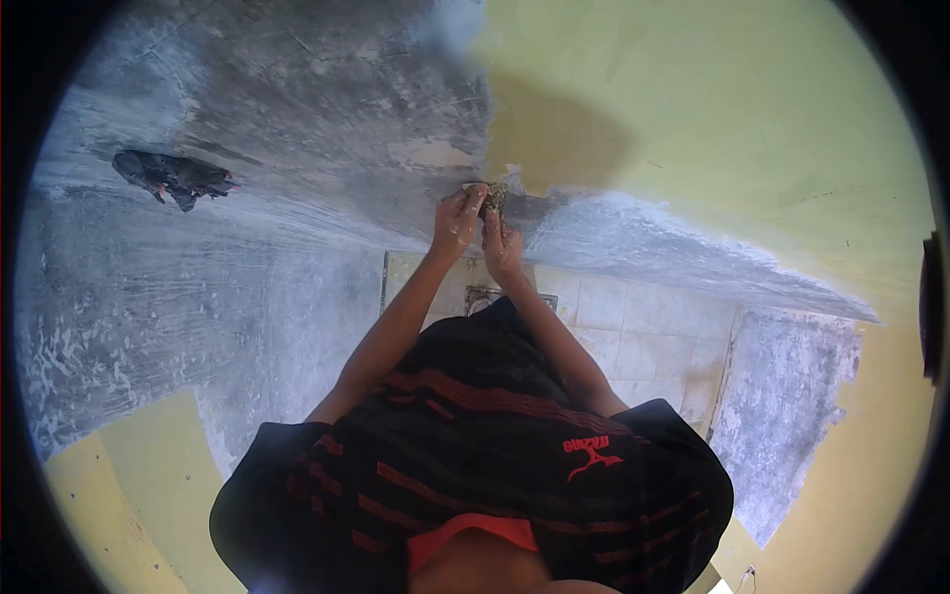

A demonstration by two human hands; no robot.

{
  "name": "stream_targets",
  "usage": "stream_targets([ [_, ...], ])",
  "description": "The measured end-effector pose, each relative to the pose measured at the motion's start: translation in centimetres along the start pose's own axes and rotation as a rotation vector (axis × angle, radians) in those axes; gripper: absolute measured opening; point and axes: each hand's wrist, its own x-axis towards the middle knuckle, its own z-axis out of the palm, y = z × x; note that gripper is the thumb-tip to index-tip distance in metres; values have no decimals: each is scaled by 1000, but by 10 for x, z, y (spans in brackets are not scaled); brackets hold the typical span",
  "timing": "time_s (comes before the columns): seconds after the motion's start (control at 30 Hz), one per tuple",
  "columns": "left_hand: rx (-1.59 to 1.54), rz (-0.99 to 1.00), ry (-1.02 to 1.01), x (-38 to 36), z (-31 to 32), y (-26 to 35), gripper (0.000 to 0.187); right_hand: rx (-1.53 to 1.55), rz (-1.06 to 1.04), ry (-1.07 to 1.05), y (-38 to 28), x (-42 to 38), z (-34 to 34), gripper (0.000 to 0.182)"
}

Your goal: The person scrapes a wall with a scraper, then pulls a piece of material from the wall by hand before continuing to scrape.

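Note:
My left hand and my right hand are close together at the wall, both with fingers closed. Between them they grip a small dark tool speckled with yellow; it looks like a scraper, but the fingers hide much of it. Its upper end meets the border where green paint gives way to bare grey plaster. A pale flake of paint curls off the wall just right of the tool. Whitish dust or residue coats the fingers of both hands.
On the grey wall at left is a crumpled black piece of plastic or cloth. Pale floor tiles and a dark-framed square fixture show below. A dark object sits at the right edge. Ragged yellow-green paint remains lower left.

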Motion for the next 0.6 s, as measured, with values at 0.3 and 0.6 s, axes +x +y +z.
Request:
stream_targets([
  [0.3, 211, 183, 112, 0, 4, 43, 36, 183, -46, -3, -31, 7, 2, 50],
  [0.6, 269, 12, 18, 0, -5, -9, 38, 165, 70, 21, -17, -5, -2, 52],
])
